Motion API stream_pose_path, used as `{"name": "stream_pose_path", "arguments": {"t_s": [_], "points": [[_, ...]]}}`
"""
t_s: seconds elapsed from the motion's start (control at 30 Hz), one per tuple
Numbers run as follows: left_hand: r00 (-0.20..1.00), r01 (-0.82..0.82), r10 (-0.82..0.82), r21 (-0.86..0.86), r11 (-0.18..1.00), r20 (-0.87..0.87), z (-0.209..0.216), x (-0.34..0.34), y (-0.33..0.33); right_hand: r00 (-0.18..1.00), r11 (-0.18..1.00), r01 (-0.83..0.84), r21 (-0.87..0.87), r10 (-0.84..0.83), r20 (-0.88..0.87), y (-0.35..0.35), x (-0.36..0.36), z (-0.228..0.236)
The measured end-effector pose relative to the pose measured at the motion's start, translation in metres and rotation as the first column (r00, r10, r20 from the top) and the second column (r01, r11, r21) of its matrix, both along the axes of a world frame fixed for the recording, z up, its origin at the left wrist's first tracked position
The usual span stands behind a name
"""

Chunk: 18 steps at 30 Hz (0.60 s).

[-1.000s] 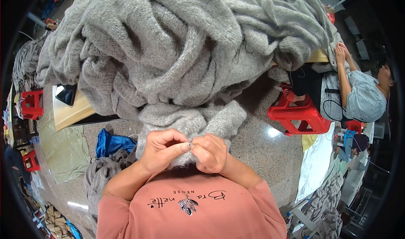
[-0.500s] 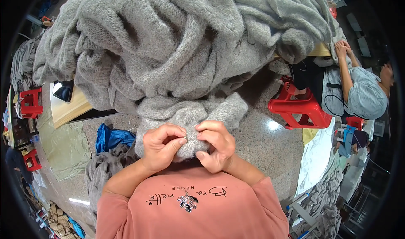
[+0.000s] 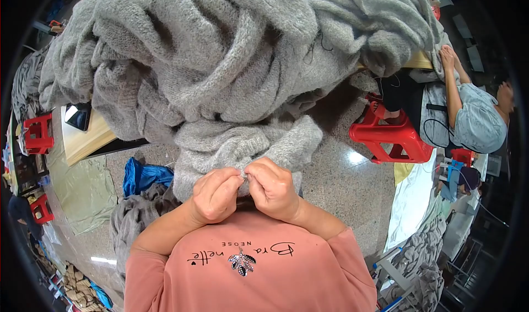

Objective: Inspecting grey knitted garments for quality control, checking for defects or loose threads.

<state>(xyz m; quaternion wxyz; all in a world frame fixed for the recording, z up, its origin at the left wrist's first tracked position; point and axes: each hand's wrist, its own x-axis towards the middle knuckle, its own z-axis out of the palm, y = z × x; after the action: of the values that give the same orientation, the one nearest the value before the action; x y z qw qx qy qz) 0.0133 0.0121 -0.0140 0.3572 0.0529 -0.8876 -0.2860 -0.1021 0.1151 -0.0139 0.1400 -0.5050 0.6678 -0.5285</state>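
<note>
A piece of grey fuzzy knitwear point(image 3: 220, 141) lies bunched in front of my body. Over its near part my left hand point(image 3: 216, 195) is closed in a pinch, thumb and fingertips together. My right hand point(image 3: 273, 189) is pinched too, and its fingertips meet those of the left. Something tiny and pale shows between them, too small to name. Both hands hide part of the knit beneath. Just beyond, a large heap of the same grey knitwear point(image 3: 182, 53) is piled up, with dark loose thread point(image 3: 317, 48) on its front.
A dark phone point(image 3: 78, 116) rests on a wooden tabletop point(image 3: 99, 138) at left. Blue cloth point(image 3: 144, 178) and darker grey knitwear point(image 3: 140, 210) lie by my left arm. At right, a co-worker point(image 3: 476, 116) works near a red stool point(image 3: 391, 135), hands on the heap's edge.
My right hand's spread fingers have closed into a pinch and moved left to meet my left fingertips. My left hand has turned, its knuckles now upward.
</note>
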Motion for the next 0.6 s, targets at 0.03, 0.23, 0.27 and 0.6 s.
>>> {"name": "stream_pose_path", "arguments": {"t_s": [0.03,0.23,0.27,0.6], "points": [[1.0,-0.001,0.001,0.001,1.0,0.0,-0.001,0.0,0.0,0.998,1.0,-0.031,-0.005,0.031,0.062,0.0,-0.001,-0.001],[0.998,-0.053,0.056,0.163,0.985,-0.012,-0.003,-0.001,0.001,0.97,0.996,-0.08,-0.033,0.085,0.227,0.001,-0.002,-0.002],[0.999,-0.039,0.042,0.131,0.991,-0.022,-0.004,-0.001,0.001,0.965,0.996,-0.079,-0.028,0.083,0.248,0.001,-0.001,-0.002],[0.995,-0.095,0.088,0.259,0.961,0.038,-0.007,0.0,0.004,0.941,0.996,-0.085,-0.016,0.085,0.329,0.002,0.001,-0.012]]}}
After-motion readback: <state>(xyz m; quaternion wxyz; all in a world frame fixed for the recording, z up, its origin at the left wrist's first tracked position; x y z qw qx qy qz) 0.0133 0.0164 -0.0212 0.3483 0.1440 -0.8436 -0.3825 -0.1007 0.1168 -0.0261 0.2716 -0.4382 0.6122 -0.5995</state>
